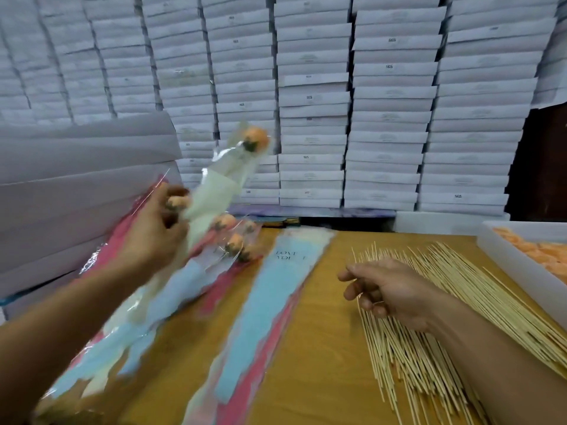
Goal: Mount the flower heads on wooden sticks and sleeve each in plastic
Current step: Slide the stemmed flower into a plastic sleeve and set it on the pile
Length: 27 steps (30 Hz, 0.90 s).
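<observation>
Item, my left hand (155, 228): fingers curled round the lower part of a sleeved flower (233, 167), cream-and-clear plastic, its orange head up near the top of the sleeve and tilted toward the wall of boxes; the whole thing is blurred, so I cannot tell exactly where the fingertips pinch. Item, my right hand (389, 291): fingers loosely bent over the near end of the spread of wooden sticks (408, 342), touching or just above them; whether a stick is already pinched I cannot tell. Item, finished pieces (236, 240): several orange heads in plastic lying in a small pile just beside and under my left hand, on top of pink and blue sleeves. I count perhaps four or five, though the blur makes that uncertain. Item, flat unused sleeves (276, 289): a stack, blue on top with printed lettering, between my two hands on the brown table (331, 348). Item, white tray (503, 259) at the right edge, holding loose orange flower heads (540, 253), many not yet mounted. Item, white boxes (383, 118) stacked high behind the table. Judgement: one more flower looks complete and ready to join the pile; with so many sticks, sleeves and loose heads remaining, I reckon the job is at an early stage, and the next stick is about to be picked.
</observation>
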Each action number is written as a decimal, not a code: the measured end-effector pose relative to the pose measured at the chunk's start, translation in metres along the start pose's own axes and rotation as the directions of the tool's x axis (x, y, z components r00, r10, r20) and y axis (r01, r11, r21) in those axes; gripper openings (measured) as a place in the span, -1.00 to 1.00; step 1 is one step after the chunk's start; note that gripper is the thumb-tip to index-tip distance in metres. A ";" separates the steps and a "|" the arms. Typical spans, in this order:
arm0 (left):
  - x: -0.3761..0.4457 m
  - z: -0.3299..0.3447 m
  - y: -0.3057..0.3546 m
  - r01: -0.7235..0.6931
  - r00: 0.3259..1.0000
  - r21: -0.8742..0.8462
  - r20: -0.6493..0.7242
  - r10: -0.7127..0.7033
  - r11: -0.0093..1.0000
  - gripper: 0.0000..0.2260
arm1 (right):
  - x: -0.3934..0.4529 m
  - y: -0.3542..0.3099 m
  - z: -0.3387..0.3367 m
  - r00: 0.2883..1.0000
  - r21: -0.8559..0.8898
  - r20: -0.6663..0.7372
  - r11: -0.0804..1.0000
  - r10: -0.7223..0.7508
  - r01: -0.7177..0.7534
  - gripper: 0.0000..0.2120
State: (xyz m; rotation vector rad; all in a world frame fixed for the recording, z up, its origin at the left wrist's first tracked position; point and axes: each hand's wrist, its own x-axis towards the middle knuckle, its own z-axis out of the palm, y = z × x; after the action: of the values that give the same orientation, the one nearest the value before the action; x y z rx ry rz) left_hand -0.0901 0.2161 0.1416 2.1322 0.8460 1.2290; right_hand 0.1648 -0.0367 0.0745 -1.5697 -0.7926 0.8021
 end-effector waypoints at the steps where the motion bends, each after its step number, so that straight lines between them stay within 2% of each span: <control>1: 0.010 -0.015 -0.010 -0.012 0.999 0.060 -0.032 0.014 0.998 -0.57 | 0.000 0.001 0.000 1.000 -0.013 0.003 1.000 0.002 -0.002 -0.72; 6: 0.050 -0.074 -0.068 -0.003 0.997 0.264 -0.068 0.022 0.965 -0.63 | 0.002 0.004 0.001 1.000 -0.061 0.022 0.998 0.018 -0.017 -0.76; 11: 0.071 -0.098 -0.121 0.108 0.990 0.408 -0.124 -0.062 0.907 -0.63 | 0.002 0.004 0.001 0.999 -0.081 0.038 0.996 0.023 -0.019 -0.76; 16: 0.072 -0.091 -0.154 0.162 0.987 0.527 -0.098 -0.130 0.834 -0.64 | 0.002 0.004 0.000 0.999 -0.077 0.029 0.997 0.017 -0.015 -0.76; 20: 0.067 -0.073 -0.162 0.233 0.968 0.609 -0.067 -0.243 0.758 -0.63 | 0.002 0.004 0.000 0.999 -0.071 0.028 0.997 0.024 -0.022 -0.76; 24: 0.061 -0.052 -0.163 0.266 0.945 0.726 -0.068 -0.319 0.634 -0.64 | 0.003 0.005 -0.001 0.999 -0.067 0.028 0.998 0.023 -0.021 -0.76; 27: 0.060 -0.045 -0.164 0.234 0.928 0.805 -0.018 -0.371 0.545 -0.55 | 0.004 0.006 -0.003 0.999 -0.061 0.027 0.998 0.020 -0.018 -0.76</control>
State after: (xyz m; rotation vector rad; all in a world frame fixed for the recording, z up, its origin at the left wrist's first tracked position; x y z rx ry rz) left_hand -0.1484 0.3753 0.0788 2.5090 1.8797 0.4830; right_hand 0.1697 -0.0352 0.0683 -1.6254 -0.8301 0.8215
